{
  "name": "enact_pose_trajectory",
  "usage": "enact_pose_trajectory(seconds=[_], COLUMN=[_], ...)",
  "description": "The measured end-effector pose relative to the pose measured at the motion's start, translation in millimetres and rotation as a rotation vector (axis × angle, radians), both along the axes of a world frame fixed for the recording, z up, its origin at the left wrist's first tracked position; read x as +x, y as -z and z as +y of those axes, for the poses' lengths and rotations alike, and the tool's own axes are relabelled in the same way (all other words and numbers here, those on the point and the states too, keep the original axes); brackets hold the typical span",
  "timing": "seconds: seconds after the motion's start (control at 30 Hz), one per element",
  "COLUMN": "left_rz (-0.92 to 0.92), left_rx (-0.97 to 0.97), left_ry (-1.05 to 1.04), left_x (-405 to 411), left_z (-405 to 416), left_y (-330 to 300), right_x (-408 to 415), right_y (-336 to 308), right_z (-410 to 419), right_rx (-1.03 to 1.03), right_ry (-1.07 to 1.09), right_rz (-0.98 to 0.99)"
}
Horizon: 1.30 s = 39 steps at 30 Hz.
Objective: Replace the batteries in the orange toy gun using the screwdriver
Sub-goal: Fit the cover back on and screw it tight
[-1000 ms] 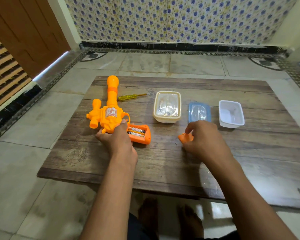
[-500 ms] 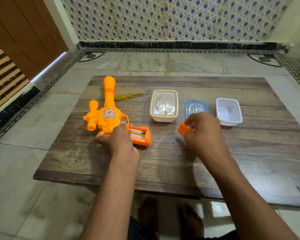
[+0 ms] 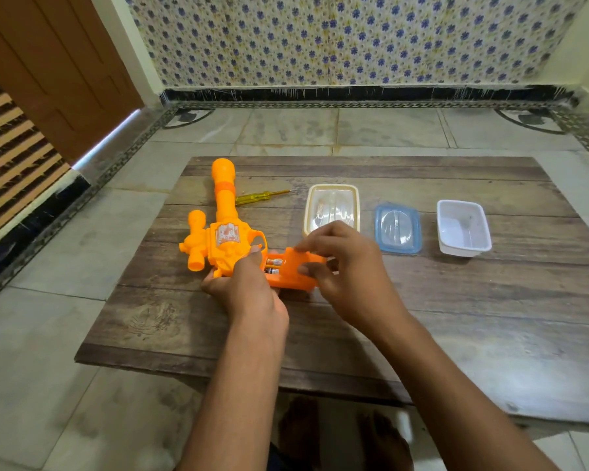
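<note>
The orange toy gun (image 3: pixel 225 229) lies on the wooden table (image 3: pixel 422 317), barrel pointing away from me. My left hand (image 3: pixel 249 287) grips its body near the handle. Two batteries (image 3: pixel 273 265) show in the handle's compartment. My right hand (image 3: pixel 344 266) pinches the orange battery cover (image 3: pixel 298 263) and holds it over the compartment, hiding most of it. The yellow screwdriver (image 3: pixel 259 196) lies behind the gun, to the right of the barrel.
A cream-rimmed container (image 3: pixel 332 209), a blue-rimmed lid (image 3: pixel 398 228) and a white tub (image 3: pixel 463 228) stand in a row to the right of the gun. My feet (image 3: pixel 340 433) show below the table's near edge.
My right hand lifted the orange cover off the table and carried it left, onto the gun's battery compartment. My left hand stayed on the gun.
</note>
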<state>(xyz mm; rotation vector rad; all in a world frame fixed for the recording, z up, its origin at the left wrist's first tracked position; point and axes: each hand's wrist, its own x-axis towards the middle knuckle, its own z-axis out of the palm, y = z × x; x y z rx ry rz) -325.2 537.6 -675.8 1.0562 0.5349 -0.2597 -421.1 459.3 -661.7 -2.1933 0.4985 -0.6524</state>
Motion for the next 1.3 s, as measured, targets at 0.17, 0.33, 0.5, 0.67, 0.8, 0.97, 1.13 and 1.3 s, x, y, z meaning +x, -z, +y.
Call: enact_pose_trajectory(seconds=[0.17, 0.33, 0.5, 0.67, 0.8, 0.97, 1.13, 1.3], left_rz=[-0.02, 0.0, -0.006, -0.037, -0.033, -0.027, -0.011, -0.008], left_rx=[0.021, 0.01, 0.016, 0.011, 0.007, -0.019, -0.021, -0.05], left_ry=[-0.017, -0.018, -0.01, -0.005, -0.01, 0.021, 0.025, 0.053], left_x=[2, 2, 6, 9, 11, 12, 16, 20], left_z=[0, 0, 1, 2, 2, 4, 4, 7], left_y=[1, -1, 3, 3, 3, 1, 5, 6], right_x=[16, 20, 21, 18, 18, 17, 16, 17], right_y=[13, 11, 9, 12, 16, 15, 16, 17], right_z=[4, 4, 3, 2, -1, -2, 1, 3], right_rx=[-0.197, -0.344, -0.505, -0.477, -0.45, -0.412, -0.319, -0.221], right_ry=[-0.073, -0.122, -0.165, -0.206, -0.225, -0.216, -0.21, -0.216], right_rz=[-0.015, -0.001, -0.055, 0.03, 0.112, 0.015, 0.036, 0.007])
